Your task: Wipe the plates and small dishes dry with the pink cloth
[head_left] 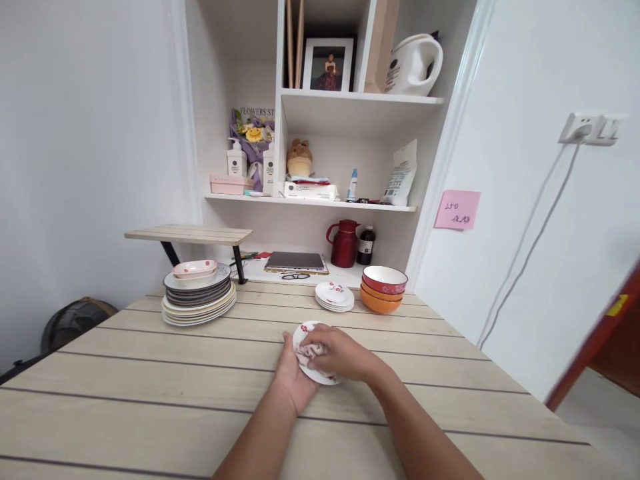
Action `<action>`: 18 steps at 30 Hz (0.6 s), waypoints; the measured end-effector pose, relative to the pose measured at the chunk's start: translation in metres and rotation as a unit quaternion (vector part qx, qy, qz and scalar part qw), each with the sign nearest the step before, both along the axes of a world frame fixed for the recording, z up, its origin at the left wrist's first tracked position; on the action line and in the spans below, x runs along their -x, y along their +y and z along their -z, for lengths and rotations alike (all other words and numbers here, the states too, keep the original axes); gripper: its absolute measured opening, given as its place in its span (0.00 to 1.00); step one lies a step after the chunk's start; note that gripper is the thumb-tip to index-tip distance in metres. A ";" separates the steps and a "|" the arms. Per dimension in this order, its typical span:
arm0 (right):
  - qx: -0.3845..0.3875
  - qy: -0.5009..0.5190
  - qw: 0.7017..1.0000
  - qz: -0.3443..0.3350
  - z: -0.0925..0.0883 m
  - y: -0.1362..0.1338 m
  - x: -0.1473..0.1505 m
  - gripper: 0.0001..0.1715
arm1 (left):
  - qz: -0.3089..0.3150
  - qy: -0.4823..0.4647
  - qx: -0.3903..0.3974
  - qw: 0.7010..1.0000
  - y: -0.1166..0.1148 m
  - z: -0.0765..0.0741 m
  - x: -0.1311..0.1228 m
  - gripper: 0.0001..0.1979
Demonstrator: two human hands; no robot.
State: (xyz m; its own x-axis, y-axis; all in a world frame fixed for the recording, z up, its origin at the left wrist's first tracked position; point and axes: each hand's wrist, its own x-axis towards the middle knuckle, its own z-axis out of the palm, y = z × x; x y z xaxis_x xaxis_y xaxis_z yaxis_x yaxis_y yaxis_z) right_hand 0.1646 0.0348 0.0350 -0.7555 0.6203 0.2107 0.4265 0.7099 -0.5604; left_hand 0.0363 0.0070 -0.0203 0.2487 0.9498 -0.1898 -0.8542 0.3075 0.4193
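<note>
A small white saucer with red flowers (303,333) is held above the wooden table. My left hand (294,380) grips it from the left and below. A crumpled pale cloth (311,352) lies on the saucer's face, pinched under the fingers of my right hand (343,352). The right hand covers much of the saucer's right side. Just behind, a short stack of matching saucers (335,295) rests on the table. To its right stand nested bowls (383,293), a red one on top of orange ones.
On the left of the table (125,380) is a tall stack of plates (197,300) with small pink-rimmed dishes on top, near a small raised shelf (190,233). At the back stand a red jug (344,243), a dark bottle (366,245), a laptop (295,260) and glasses (295,276).
</note>
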 end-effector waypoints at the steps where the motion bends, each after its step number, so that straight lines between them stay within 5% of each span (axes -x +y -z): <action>1: 0.021 -0.024 0.999 -0.015 -0.003 0.002 -0.007 0.19 | 0.000 -0.003 0.000 1.000 0.000 -0.001 0.000 0.36; 5: 0.084 -0.099 0.990 0.057 -0.005 0.015 -0.034 0.21 | 0.005 0.006 -0.006 1.000 0.001 -0.003 0.000 0.38; 11: -0.048 -0.059 0.964 0.255 0.015 0.033 -0.029 0.18 | 0.019 0.053 -0.011 0.998 0.000 -0.001 -0.001 0.36; 15: -0.093 0.010 0.957 0.273 0.022 0.027 -0.005 0.17 | 0.051 0.050 -0.046 0.996 -0.002 -0.003 0.000 0.34; 18: -0.108 0.078 0.966 0.220 0.021 0.017 0.008 0.17 | 0.059 0.041 -0.053 0.996 -0.004 -0.004 0.000 0.33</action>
